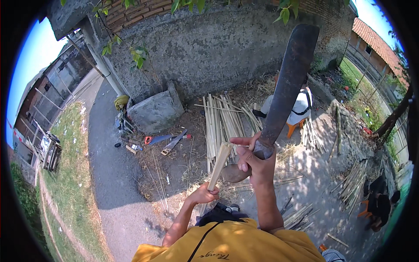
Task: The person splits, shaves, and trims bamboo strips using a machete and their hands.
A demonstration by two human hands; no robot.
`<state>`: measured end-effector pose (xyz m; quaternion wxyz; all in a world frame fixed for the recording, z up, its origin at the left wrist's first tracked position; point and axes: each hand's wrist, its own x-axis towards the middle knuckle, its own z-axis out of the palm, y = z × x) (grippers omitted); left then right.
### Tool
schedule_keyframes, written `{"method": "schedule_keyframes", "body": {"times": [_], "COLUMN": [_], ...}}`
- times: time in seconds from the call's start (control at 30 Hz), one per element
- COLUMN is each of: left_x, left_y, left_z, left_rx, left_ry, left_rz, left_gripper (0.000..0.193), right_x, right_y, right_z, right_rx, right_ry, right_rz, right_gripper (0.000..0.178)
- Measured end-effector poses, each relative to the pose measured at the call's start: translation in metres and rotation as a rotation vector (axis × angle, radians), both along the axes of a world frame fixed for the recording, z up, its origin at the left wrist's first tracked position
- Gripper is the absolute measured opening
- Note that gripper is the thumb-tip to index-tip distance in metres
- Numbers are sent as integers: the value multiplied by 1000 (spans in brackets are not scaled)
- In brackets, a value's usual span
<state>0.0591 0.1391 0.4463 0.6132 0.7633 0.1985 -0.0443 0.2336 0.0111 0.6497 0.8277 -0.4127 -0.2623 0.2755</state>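
My left hand [203, 193] is closed round the lower end of a pale split bamboo piece [221, 162], which stands nearly upright, tilted to the right. My right hand [260, 165] grips a machete [289, 81] where its blade meets the handle. The broad, dark blade points up and away to the right. Below my fingers shows the handle's curved wooden end [235, 174]. The thumb and forefinger of my right hand are close beside the bamboo's top end; whether they touch it, I cannot tell.
Ahead lies a pile of bamboo strips [220, 124], with two handsaws [158, 139] [175, 140] left of it. A concrete trough [157, 112] stands by the wall [209, 56]. One person [300, 106] sits beyond the blade; another [380, 203] is at the right, near more strips [352, 184].
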Motion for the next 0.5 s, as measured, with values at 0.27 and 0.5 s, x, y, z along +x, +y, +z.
{"method": "schedule_keyframes", "body": {"times": [0.27,0.5], "left_x": [0,-3], "left_y": [-5,-7], "left_z": [7,-9], "left_rx": [85,120], "left_ry": [-20,-121], "left_rz": [-60,-24], "left_gripper": [38,37], "right_x": [-1,-5], "right_y": [-7,-10], "right_z": [-1,-11], "right_rx": [-1,6], "right_ry": [-31,-63], "right_rz": [30,51], "right_gripper": [32,32]}}
